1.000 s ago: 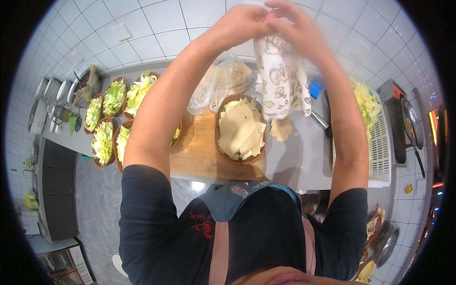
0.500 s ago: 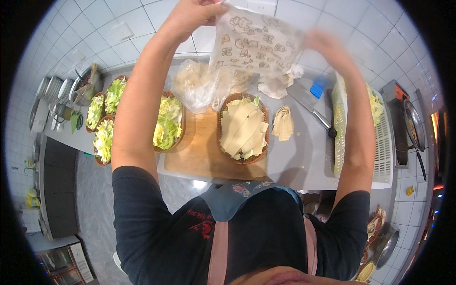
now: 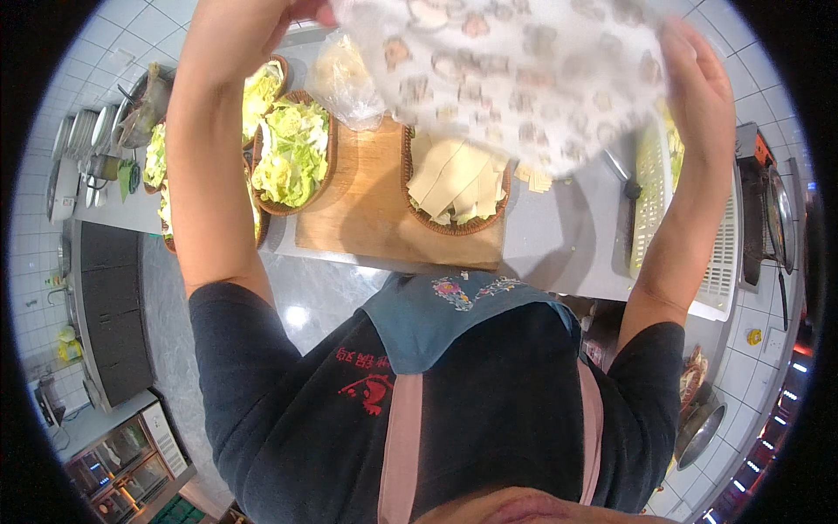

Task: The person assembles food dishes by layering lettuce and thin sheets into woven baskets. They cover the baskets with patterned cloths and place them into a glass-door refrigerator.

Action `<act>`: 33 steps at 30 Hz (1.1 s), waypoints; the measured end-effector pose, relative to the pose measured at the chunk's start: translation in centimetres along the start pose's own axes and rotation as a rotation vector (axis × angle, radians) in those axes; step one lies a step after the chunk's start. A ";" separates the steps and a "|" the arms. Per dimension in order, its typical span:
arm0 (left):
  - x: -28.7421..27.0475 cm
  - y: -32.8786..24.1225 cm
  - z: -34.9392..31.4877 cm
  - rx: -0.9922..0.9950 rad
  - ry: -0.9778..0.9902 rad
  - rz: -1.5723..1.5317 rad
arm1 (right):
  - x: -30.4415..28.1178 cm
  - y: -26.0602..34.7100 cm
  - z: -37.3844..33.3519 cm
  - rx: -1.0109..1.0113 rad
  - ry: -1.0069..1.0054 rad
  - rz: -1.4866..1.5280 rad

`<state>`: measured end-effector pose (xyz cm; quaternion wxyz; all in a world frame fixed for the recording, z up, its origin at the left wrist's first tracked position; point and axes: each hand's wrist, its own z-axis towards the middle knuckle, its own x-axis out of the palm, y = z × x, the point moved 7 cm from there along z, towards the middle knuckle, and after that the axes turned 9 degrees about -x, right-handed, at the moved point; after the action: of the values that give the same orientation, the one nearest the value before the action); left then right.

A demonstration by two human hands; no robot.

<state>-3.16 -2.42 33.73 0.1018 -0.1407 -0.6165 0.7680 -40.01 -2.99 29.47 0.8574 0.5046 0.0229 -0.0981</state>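
Hands raised high, both near the top of the view. Your right hand (image 3: 698,83) grips the right edge of a patterned sheet (image 3: 515,70), thin, pale, printed with small brown figures and blurred in the picture; fingers curl onto its edge. Your left hand (image 3: 297,10) is mostly cut off by the upper rim; it meets the sheet's left corner, but you cannot tell how its fingers close. The sheet is stretched between the two hands, held in the air above the counter (image 3: 567,236).

Beneath the sheet: a round wicker basket (image 3: 454,223) of pale flat slices, standing on the right part of a wooden board (image 3: 367,210). On the board's left edge sits a second wicker basket (image 3: 292,153) filled with green leaves. Further baskets of leaves lie to the left, partly hidden behind your left forearm. A crumpled clear bag (image 3: 349,79) lies behind the board. A white slotted tray (image 3: 655,183) stands at the right, behind your right forearm. A few pale slices (image 3: 534,179) lie loose on the counter beside the sliced basket.
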 end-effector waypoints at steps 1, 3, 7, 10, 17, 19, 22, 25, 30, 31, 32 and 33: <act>-0.3 0.9 -0.3 -0.022 0.016 -0.028 | 0.0 0.2 -0.9 0.028 -0.015 -0.016; -2.4 5.2 -0.9 -0.090 -0.055 0.021 | 2.2 -0.2 -2.2 0.000 0.099 -0.047; -0.4 14.4 -0.3 -0.347 -0.179 0.004 | 6.2 -6.0 -4.1 0.195 0.269 -0.013; -1.2 23.1 0.0 -0.647 -0.309 0.054 | 9.6 -14.4 -4.2 0.371 0.306 -0.056; 0.6 26.1 -1.9 -0.408 -0.385 0.333 | 8.6 -25.3 -8.5 0.480 0.321 -0.159; 1.1 25.0 -4.7 -0.367 -0.417 0.325 | 7.7 -24.7 -10.3 0.581 0.299 -0.050; 2.2 25.6 -9.1 -0.546 -0.342 0.214 | 7.8 -21.4 -14.5 0.743 0.356 0.098; 5.0 27.8 -12.6 -0.810 -0.165 -0.081 | 9.1 -20.9 -18.7 0.842 0.348 0.318; 9.1 28.0 -13.5 -0.880 -0.121 -0.569 | 11.8 -20.4 -21.4 0.803 0.459 0.409; 9.2 28.3 -13.6 -0.875 -0.110 -0.574 | 12.0 -20.2 -21.5 0.790 0.465 0.374; 9.3 28.6 -13.7 -0.872 -0.098 -0.579 | 12.1 -19.6 -21.5 0.784 0.450 0.381; 9.5 28.6 -13.8 -0.868 -0.085 -0.584 | 11.9 -19.1 -21.5 0.790 0.432 0.377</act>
<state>-6.86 7.12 2.20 0.2190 0.0393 -0.8951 0.3864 -30.72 4.95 0.83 0.5788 0.7956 0.0698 0.1646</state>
